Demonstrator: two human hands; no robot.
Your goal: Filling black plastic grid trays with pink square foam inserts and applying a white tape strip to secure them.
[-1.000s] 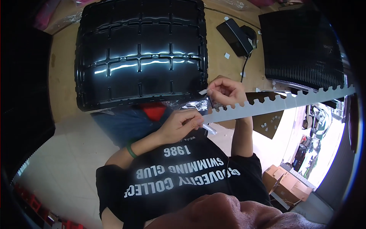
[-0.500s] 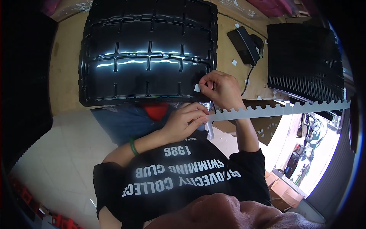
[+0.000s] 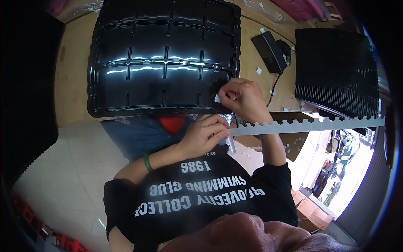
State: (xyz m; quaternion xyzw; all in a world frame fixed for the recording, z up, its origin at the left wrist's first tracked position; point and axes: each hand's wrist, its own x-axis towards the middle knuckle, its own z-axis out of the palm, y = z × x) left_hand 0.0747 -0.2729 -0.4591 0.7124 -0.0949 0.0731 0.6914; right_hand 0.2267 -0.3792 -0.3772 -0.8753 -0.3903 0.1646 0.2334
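A: Anything in the fingers?

B: In the right hand (image 3: pixel 245 97), a small white sticker (image 3: pixel 217 98), pinched between thumb and forefinger over the near right corner of the black tray (image 3: pixel 147 90); contact there, hard to tell. In the left hand (image 3: pixel 208 132), the end of a long strip (image 3: pixel 289 127), gripped by thumb and fingers.

A: Likely handling?

B: For the tray, light, springy, rather slick, maybe prone to cracking at the rim; best held by opposite edges. For the strip, flimsy. For the sticker, probably tacky; best pinched at one edge.

A: And looks?

B: Glossy black, marked with cross shapes, lying on the tan table (image 3: pixel 72 80). As for the strip, whitish, notched along one edge, stretching rightward over the right forearm.
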